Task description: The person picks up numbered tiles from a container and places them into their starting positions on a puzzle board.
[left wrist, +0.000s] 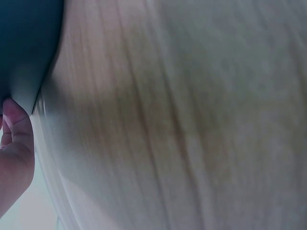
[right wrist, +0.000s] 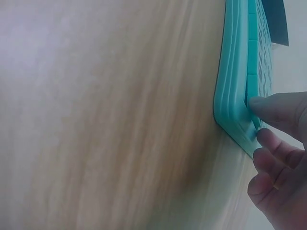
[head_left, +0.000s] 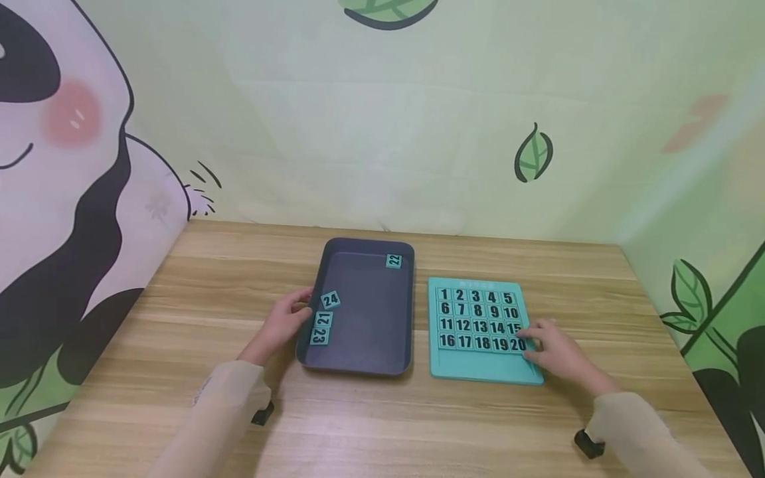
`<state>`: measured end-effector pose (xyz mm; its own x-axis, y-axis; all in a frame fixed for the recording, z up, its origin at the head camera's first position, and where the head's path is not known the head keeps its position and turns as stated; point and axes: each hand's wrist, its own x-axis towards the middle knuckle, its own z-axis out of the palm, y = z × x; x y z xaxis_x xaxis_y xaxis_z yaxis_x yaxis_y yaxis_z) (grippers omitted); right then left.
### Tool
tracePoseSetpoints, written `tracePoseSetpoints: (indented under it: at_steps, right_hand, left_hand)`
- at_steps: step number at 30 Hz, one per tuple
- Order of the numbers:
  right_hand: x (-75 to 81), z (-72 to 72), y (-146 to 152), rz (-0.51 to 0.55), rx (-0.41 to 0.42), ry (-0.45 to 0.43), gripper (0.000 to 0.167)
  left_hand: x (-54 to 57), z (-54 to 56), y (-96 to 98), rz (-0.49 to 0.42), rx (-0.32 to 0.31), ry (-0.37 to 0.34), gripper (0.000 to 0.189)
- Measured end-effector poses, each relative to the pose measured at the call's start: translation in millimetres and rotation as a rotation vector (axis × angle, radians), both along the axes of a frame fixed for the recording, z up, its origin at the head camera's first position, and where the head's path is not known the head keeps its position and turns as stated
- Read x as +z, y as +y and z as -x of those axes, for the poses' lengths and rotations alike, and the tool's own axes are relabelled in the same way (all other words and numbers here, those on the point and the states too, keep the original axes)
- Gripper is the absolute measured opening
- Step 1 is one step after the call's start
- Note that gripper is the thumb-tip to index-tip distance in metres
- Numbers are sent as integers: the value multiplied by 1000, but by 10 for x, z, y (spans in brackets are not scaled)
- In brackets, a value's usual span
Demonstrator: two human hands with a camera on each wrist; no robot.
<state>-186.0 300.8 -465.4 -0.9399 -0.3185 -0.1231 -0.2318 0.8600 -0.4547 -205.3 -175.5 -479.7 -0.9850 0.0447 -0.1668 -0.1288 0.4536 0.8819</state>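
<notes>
A dark tray [head_left: 370,318] lies on the table, and my left hand [head_left: 289,323] grips its left rim between thumb and fingers. In the left wrist view, the fingertips [left wrist: 15,111] are at the tray's edge [left wrist: 36,57]. To the right of the tray sits a turquoise number board [head_left: 472,367] with tiles 1 to 20 in rows of order. My right hand [head_left: 556,348] is at its right edge, thumb and forefinger pinching the number 20 tile [head_left: 517,344] at the end of the lowest filled row. The right wrist view has the thumb [right wrist: 268,106] against that tile's side.
Inside the tray, tiles 24 [head_left: 330,300], 21 [head_left: 323,319] and 23 [head_left: 319,336] lie near the left wall, with tile 22 [head_left: 394,261] in the far right corner. A printed backdrop [head_left: 382,133] stands behind the wooden table [head_left: 370,425].
</notes>
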Motion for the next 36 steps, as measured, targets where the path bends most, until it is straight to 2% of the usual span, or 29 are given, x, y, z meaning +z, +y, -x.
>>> tracePoseSetpoints:
  at_steps: [6,10,14,22,28,36]
  right_hand:
    - [17,34,-26,-23,6,38,39]
    - [119,123,-107,-12,20,54,41]
    - [236,216,-265,22,68,73,41]
    - [394,331,-757,61,167,127,40]
    - [473,393,-1174,64,250,125,38]
    - [584,490,-1706,61,347,137,35]
  left_hand:
    - [-8,4,-6,-6,0,2,44]
    - [-8,3,-16,-10,-3,3,44]
    - [-7,1,-15,-13,-2,0,44]
    - [3,-1,-11,-21,-6,10,44]
    - [-9,8,-21,-39,-2,-1,45]
    - [-36,16,-27,-40,-3,28,45]
